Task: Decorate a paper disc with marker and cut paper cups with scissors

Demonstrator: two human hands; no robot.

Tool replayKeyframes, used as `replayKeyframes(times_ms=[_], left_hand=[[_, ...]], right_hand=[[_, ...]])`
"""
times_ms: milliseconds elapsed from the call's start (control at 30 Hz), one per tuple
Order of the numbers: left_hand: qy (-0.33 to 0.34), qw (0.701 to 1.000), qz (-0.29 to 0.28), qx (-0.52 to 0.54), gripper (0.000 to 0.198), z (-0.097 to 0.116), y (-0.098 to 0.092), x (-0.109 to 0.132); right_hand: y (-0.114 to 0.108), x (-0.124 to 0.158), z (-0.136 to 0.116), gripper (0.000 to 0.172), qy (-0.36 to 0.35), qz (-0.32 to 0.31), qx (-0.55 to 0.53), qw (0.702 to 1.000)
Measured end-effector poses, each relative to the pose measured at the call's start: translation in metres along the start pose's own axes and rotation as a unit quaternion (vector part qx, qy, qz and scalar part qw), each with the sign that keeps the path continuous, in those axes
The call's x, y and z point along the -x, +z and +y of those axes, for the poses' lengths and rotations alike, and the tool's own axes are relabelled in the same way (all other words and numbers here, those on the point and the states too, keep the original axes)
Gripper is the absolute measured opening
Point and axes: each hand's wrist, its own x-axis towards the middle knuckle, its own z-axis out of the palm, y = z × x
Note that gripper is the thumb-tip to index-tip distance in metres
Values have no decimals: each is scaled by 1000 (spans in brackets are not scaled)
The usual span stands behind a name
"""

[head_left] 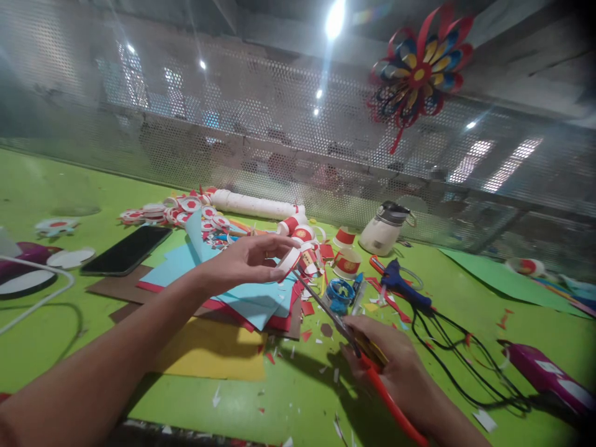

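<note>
My left hand [251, 257] is closed, pinching a curved white piece of paper cup [289, 262] between thumb and fingers above the paper stack. My right hand [384, 347] grips a pair of scissors [333, 315] with red handles; the blades point up and left, their tips close to the white piece. A yellow strip-like part shows beside the handle in that hand, and I cannot tell what it is. Below my left hand lie light blue paper sheets [246, 304] over red and brown ones. Red and white cut paper cups [347, 263] stand just beyond the scissors.
A glue gun [403, 285] with a black cable lies at right, near a purple device [547, 372]. A blue tape roll [339, 295], white jug [382, 230], phone [128, 250] and yellow sheet [209, 351] surround the work. Paper scraps litter the green table [261, 410].
</note>
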Motion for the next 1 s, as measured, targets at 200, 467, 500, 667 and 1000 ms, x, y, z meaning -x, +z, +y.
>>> replayKeyframes(times_ms=[200,467,500,667,1000], left_hand=[[6,1000,-5,2,46,2,1,0],[10,1000,-11,-4,45,3,0,0],[9,1000,-11,-8,45,3,0,1],[1,1000,-6,-24,44,6,0,1],[7,999,-25,-26,43,8,0,2]], right_hand=[[1,1,0,18,-10,9,4,1000],[2,0,2,21,-21,17,6,1000],[2,1,3,22,-21,18,5,1000],[0,1,3,25,-19,13,-2,1000],[0,-2,-1,17,-41,32,23,998]])
